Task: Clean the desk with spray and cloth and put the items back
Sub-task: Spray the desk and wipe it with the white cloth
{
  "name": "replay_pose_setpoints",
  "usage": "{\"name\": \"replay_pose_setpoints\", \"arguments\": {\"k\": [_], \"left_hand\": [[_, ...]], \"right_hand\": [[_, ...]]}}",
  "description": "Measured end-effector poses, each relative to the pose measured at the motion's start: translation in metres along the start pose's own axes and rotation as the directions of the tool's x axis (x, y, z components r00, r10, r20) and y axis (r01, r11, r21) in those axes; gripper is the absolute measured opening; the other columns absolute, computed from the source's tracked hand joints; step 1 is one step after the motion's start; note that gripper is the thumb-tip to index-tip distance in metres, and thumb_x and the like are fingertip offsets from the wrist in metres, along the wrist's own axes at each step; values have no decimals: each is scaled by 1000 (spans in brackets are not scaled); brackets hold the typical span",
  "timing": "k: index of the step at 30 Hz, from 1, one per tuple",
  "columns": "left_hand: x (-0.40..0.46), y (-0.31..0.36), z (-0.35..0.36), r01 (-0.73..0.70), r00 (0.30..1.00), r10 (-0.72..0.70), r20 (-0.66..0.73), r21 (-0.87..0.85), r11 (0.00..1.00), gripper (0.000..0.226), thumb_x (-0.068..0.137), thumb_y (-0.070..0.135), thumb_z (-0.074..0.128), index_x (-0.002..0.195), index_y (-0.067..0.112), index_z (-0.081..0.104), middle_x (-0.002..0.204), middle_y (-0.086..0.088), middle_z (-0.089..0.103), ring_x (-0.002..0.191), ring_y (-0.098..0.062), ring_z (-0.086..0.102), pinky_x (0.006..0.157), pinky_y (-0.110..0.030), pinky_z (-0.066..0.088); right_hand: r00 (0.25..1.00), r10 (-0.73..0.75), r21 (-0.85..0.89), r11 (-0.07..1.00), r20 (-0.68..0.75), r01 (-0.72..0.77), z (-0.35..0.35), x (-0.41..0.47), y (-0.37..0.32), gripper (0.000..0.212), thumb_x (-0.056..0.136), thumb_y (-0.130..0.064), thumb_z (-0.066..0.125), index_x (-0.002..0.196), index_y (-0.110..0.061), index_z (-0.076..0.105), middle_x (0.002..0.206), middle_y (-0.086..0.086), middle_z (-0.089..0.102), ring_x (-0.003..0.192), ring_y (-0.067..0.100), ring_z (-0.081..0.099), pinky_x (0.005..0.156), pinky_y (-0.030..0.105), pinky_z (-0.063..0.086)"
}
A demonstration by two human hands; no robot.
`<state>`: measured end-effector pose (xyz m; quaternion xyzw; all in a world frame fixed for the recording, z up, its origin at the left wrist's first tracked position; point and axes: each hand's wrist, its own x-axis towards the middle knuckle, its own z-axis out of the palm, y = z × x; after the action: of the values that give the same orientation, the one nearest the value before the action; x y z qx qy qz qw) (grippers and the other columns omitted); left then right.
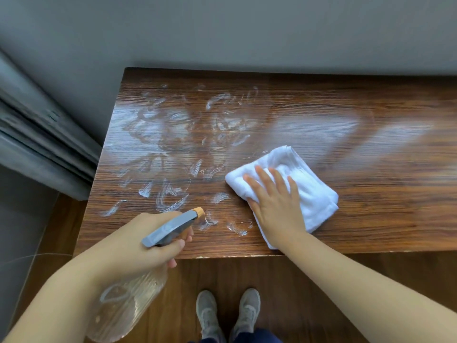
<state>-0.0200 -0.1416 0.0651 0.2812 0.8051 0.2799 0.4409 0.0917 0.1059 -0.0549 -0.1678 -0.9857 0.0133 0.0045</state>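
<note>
A brown wooden desk (346, 219) fills the middle of the head view. White foam streaks (173, 134) cover its left half. My left hand (138, 243) grips a clear ribbed spray bottle (123, 305) with a grey trigger head and an orange nozzle, held over the desk's near left edge and pointing toward the streaks. My right hand (274, 206) lies flat with straight fingers on a folded white cloth (304, 184), pressing it onto the desk just right of the foam.
A grey wall (247, 33) runs behind the desk. Grey curtains (37, 134) hang at the left, beside the desk's left end. Below the near edge is wood flooring with my two grey shoes (227, 315).
</note>
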Motion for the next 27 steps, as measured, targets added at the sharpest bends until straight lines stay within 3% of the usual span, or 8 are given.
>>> {"name": "replay_pose_setpoints", "arguments": {"k": [6, 9, 13, 15, 18, 23, 27], "left_hand": [[7, 6, 0, -13, 999, 12, 29, 27, 1000, 12, 95, 20, 61, 104, 28, 65, 94, 9, 73, 72, -11, 75, 76, -25, 56], [10, 13, 5, -42, 995, 35, 93, 72, 996, 8, 96, 20, 59, 99, 26, 64, 87, 12, 71, 73, -10, 74, 73, -25, 57], [11, 19, 14, -59, 986, 41, 163, 112, 992, 8, 95, 22, 58, 91, 29, 60, 79, 14, 67, 74, -8, 74, 69, -24, 56], [11, 23, 19, -57, 983, 32, 183, 135, 989, 13, 95, 21, 57, 84, 28, 57, 77, 9, 66, 73, -8, 74, 72, -34, 58], [11, 27, 26, -46, 979, 4, 202, 202, 978, 10, 94, 21, 54, 88, 14, 55, 81, -2, 67, 71, -6, 74, 77, -43, 58], [7, 23, 23, 0, 990, -25, 136, 184, 983, 14, 95, 23, 55, 90, 10, 53, 82, -6, 66, 69, -6, 74, 79, -48, 57], [2, 17, 11, 5, 1000, -6, 24, 69, 998, 11, 96, 25, 59, 105, 30, 63, 97, 3, 73, 71, -10, 75, 74, -35, 61]], "right_hand": [[998, 53, 29, 998, 27, -54, -4, 60, -5, 50, 96, -43, 21, 141, -30, 40, 154, -4, 32, 142, 26, 24, 112, 49, 11], [995, 98, 53, 994, 31, -100, -7, 85, 18, 45, 101, -39, 30, 145, -31, 33, 157, -5, 24, 145, 24, 17, 114, 49, 9], [973, 229, 91, 969, -1, -228, -10, 85, 69, 43, 102, -40, 31, 143, -29, 36, 157, -3, 25, 142, 24, 21, 112, 49, 15], [968, 249, 82, 966, -12, -247, -10, 71, 88, 46, 101, -43, 25, 142, -28, 37, 156, -3, 27, 139, 25, 25, 110, 48, 18], [973, 230, 92, 969, -11, -228, -12, 50, 98, 54, 95, -47, 18, 141, -28, 40, 154, -3, 30, 138, 26, 27, 108, 48, 21], [983, 186, 96, 978, -7, -184, -8, 15, 87, 56, 94, -49, 18, 140, -28, 44, 152, 0, 36, 137, 29, 31, 107, 49, 23], [992, 116, 54, 992, -55, -113, -3, -19, 55, 46, 94, -42, 31, 136, -27, 46, 147, 4, 43, 132, 30, 35, 104, 49, 23]]}}
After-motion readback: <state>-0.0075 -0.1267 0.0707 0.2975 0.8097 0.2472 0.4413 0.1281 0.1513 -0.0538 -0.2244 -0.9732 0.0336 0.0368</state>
